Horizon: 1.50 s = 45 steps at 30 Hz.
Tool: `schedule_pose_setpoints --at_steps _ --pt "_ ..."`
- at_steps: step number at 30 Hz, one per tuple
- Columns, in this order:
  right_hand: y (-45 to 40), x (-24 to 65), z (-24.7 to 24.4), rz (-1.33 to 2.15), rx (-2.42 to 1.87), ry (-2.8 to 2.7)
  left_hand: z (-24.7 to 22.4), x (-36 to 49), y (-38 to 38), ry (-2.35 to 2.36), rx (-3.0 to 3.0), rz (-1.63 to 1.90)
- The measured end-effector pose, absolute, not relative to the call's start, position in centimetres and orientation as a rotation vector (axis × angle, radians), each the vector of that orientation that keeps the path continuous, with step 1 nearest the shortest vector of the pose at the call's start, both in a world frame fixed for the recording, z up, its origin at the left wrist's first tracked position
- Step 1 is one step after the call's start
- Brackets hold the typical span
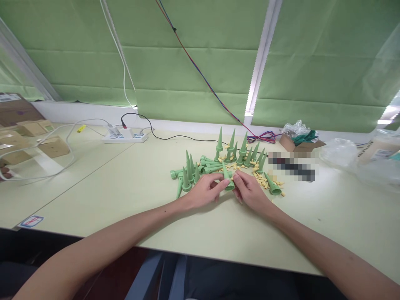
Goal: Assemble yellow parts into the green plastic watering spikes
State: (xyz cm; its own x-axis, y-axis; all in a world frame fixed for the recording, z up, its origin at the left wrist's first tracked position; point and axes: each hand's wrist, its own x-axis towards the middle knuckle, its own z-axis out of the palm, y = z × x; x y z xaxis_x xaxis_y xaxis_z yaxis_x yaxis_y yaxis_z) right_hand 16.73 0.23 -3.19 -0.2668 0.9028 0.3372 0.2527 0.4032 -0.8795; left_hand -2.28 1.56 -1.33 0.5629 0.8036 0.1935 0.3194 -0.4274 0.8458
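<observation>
A hollow green plastic cone spike (229, 186) is held between the thumb and fingers of my left hand (204, 191), its point facing away from me. At its right side, my right hand (249, 191) pinches a small yellow plastic piece (232, 178) against the cone; the fingers partly hide it. Behind my hands stand several upright green cone spikes (242, 151), with other green spikes (212, 167) lying in a heap. Many small yellow pieces (260, 180) are scattered among them. Right of my right hand, another green spike (273, 186) lies on its side.
A white power strip (125, 136) with plugs and cables sits at the back left. Cardboard boxes (54, 146) lie at the left, with fingertips (4, 172) at the edge. At the back right are an open carton (301, 145) and clear plastic bags (339, 154).
</observation>
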Motion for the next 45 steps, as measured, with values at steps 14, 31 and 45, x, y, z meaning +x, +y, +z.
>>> schedule_pose_setpoints --at_steps 14,31,45 --pt "0.1 16.7 -2.9 0.898 -1.033 -1.773 -1.1 -2.2 1.5 0.963 2.116 0.825" --pt "0.2 16.6 -2.7 0.85 -1.092 -1.805 -1.7 -2.3 1.8 0.885 2.297 1.012" --pt "0.2 16.4 -2.8 0.829 -1.121 -1.796 -2.2 -2.3 1.8 0.84 2.323 1.051"
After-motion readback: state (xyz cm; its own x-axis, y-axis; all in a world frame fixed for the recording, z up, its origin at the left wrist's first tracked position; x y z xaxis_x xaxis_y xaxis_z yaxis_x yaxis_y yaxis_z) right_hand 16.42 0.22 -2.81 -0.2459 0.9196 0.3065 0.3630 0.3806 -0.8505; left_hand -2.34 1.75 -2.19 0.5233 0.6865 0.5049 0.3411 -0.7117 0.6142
